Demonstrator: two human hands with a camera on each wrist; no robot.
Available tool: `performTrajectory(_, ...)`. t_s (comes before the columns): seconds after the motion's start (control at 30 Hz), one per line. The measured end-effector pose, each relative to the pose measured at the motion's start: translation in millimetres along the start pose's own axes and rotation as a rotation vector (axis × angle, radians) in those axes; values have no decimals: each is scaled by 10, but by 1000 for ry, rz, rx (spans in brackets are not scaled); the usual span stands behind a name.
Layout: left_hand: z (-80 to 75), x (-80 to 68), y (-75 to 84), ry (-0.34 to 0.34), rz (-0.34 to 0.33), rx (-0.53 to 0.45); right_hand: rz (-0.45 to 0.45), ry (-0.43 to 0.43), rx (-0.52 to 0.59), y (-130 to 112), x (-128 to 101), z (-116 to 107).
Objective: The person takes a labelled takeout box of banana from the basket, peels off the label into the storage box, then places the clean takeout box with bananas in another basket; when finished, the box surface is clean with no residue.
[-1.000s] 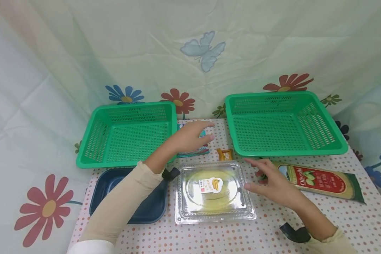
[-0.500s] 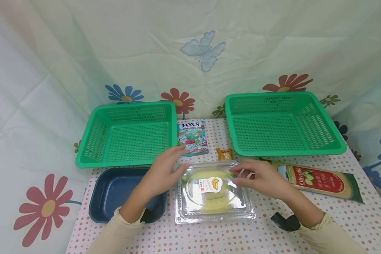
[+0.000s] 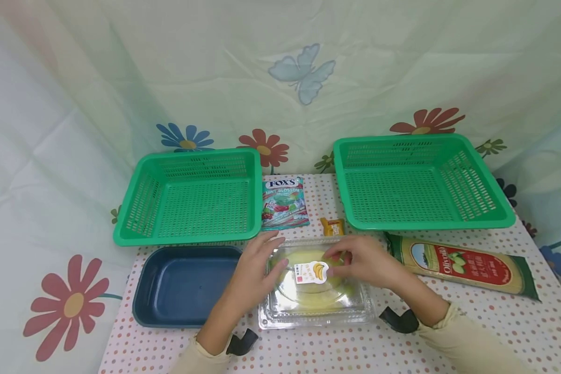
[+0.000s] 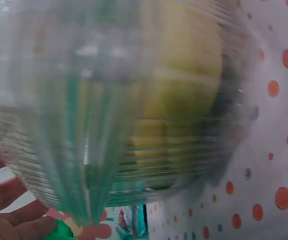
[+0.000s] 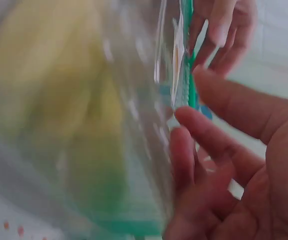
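A clear plastic clamshell box with a banana sticker and something yellow inside lies on the dotted tablecloth in front of me. My left hand lies on the lid's left side with its fingers fairly straight. My right hand sits on the lid's right side, and its curled fingers and thumb pinch the plastic near the sticker. The left wrist view is filled by the blurred box, with my left fingers at its lower left. In the right wrist view my right hand holds the box's edge, and left fingers show beyond it.
Two green mesh baskets, one at the back left and one at the back right, stand with nothing in them. A dark blue tray lies left of the box. A FOX'S candy bag, a small orange packet and a long Olivoila packet lie nearby.
My left hand has come back from the candy bag to the box lid. My right hand has moved left from the table onto the lid and curled its fingers there.
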State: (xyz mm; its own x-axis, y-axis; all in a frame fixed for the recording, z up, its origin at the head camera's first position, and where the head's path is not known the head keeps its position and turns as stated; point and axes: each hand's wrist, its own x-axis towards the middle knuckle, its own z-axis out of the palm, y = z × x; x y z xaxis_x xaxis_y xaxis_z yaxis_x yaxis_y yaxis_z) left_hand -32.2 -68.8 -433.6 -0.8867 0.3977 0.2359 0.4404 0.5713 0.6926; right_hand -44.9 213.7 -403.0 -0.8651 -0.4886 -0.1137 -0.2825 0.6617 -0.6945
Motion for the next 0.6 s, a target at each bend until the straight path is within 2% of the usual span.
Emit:
performTrajectory(0.13,77,11,-21,-32,-16,34,73,-3,8,-13,41,34)
performTrajectory(0.27,153,-4,-33,-85,-34,124,119,8,34,-27,49,68)
performTrajectory(0.43,228,-20,-35,-65,-7,246,162,33,2,-55,58,123)
performTrajectory(0.6,262,-33,-34,-54,3,312,193,76,-28,-80,35,174)
